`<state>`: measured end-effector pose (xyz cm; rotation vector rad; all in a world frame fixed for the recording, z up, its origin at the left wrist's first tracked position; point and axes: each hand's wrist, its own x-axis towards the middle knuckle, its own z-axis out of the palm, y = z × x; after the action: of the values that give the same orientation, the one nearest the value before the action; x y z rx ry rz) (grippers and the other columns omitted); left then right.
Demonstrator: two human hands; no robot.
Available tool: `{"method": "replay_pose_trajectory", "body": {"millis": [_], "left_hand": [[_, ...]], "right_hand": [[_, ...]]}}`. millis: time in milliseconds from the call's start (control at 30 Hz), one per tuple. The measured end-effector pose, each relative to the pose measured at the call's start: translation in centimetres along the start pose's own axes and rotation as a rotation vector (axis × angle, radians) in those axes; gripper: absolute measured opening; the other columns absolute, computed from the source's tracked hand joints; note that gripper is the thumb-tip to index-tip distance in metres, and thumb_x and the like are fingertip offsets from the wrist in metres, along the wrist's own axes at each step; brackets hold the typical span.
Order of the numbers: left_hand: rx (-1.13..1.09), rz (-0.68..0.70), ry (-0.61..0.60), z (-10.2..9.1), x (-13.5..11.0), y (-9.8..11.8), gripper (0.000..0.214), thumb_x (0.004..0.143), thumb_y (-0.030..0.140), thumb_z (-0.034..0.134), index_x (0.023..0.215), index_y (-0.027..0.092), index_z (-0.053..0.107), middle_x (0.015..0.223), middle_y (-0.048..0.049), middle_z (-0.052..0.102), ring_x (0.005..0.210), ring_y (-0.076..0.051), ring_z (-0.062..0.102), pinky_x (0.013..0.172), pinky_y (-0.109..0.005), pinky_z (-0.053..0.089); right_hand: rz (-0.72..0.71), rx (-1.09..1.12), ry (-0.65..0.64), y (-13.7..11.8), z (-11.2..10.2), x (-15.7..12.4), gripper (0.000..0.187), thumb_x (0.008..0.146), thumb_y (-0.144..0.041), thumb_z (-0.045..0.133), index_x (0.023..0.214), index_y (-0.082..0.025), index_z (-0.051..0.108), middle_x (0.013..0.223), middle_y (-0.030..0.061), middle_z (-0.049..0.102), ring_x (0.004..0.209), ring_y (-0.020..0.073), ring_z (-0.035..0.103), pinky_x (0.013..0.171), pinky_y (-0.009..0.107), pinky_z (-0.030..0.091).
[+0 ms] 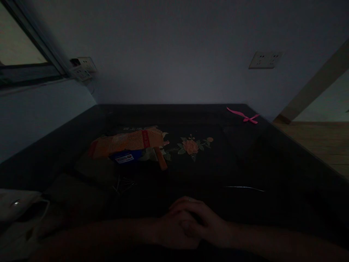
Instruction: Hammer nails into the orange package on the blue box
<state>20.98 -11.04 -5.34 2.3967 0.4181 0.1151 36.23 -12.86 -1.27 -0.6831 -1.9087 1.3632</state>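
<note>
My left hand [177,230] and my right hand [207,222] are clasped together at the near side of the dark table [207,174]. The right hand lies over the left with its fingers folded round it. A ring shows on a finger of the right hand. Most of the left hand's fingers are hidden underneath. No object shows in either hand. Beyond them lies an orange and tan package [122,142] with a red band. A blue packet [127,157] with a white label rests against it, beside a brown, wooden-looking stick or handle [161,160].
Several thin metallic pieces [124,183] lie left of my hands. A thin, shiny wire-like strand [244,187] lies to the right. A tied pink ribbon [247,117] is at the far right corner. Whitish cloth-like material [19,203] is at lower left. Wall sockets [265,60] are behind.
</note>
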Motion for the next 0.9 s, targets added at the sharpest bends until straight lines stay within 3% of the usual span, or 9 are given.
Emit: {"method": "replay_pose_trajectory", "body": {"millis": [167, 367, 467, 600, 767, 900], "left_hand": [[-0.085, -0.036, -0.024, -0.4, -0.1, 0.2, 0.009, 0.073, 0.009, 0.056, 0.066, 0.012, 0.06, 0.061, 0.0017, 0.058, 0.059, -0.01, 0.055, 0.048, -0.016, 0.04], [-0.18, -0.06, 0.035, -0.8, -0.3, 0.6, 0.006, 0.076, 0.012, 0.055, 0.074, 0.012, 0.061, 0.073, -0.0011, 0.063, 0.071, -0.012, 0.06, 0.058, -0.018, 0.046], [-0.176, -0.023, 0.066, -0.6, -0.1, 0.5, 0.011, 0.074, 0.01, 0.054, 0.063, 0.014, 0.053, 0.064, 0.0013, 0.056, 0.065, -0.011, 0.056, 0.054, -0.018, 0.041], [-0.246, 0.049, 0.151, -0.6, -0.1, 0.5, 0.031, 0.074, 0.011, 0.053, 0.052, 0.018, 0.032, 0.048, 0.0065, 0.034, 0.048, -0.006, 0.039, 0.047, -0.019, 0.031], [-0.328, 0.075, 0.235, -1.3, -0.5, 0.8, 0.042, 0.078, 0.017, 0.052, 0.049, 0.02, 0.022, 0.044, 0.008, 0.024, 0.043, -0.005, 0.024, 0.045, -0.023, 0.023], [-0.394, 0.034, 0.27, -1.9, -0.8, 0.6, 0.037, 0.081, 0.019, 0.05, 0.052, 0.019, 0.028, 0.046, 0.0078, 0.026, 0.044, -0.005, 0.027, 0.047, -0.023, 0.025]], "right_hand": [[0.006, 0.003, -0.011, 0.2, 0.1, -0.1, 0.032, 0.092, -0.031, 0.054, 0.116, -0.014, 0.065, 0.113, 0.0141, 0.067, 0.105, 0.023, 0.062, 0.09, 0.039, 0.049], [0.021, 0.0, -0.017, 0.0, -0.1, 0.0, 0.03, 0.091, -0.026, 0.055, 0.117, -0.014, 0.064, 0.114, 0.0134, 0.066, 0.107, 0.0229, 0.061, 0.091, 0.04, 0.048], [0.024, 0.003, -0.01, 0.0, -0.1, -0.1, 0.03, 0.09, -0.028, 0.056, 0.117, -0.016, 0.064, 0.114, 0.0126, 0.066, 0.106, 0.0229, 0.061, 0.091, 0.039, 0.048], [0.029, 0.011, 0.071, 0.2, 0.0, -0.3, 0.035, 0.094, -0.042, 0.051, 0.116, -0.016, 0.061, 0.112, 0.0133, 0.062, 0.106, 0.0236, 0.059, 0.091, 0.04, 0.045], [0.103, 0.025, 0.259, 1.0, 0.0, -0.3, 0.035, 0.094, -0.054, 0.043, 0.096, -0.021, 0.052, 0.094, 0.0048, 0.051, 0.089, 0.0195, 0.051, 0.081, 0.034, 0.043], [0.209, 0.048, 0.26, 1.5, 0.0, -0.2, 0.041, 0.093, -0.057, 0.044, 0.074, -0.021, 0.047, 0.071, -0.0028, 0.043, 0.066, 0.0139, 0.043, 0.061, 0.026, 0.039]]}}
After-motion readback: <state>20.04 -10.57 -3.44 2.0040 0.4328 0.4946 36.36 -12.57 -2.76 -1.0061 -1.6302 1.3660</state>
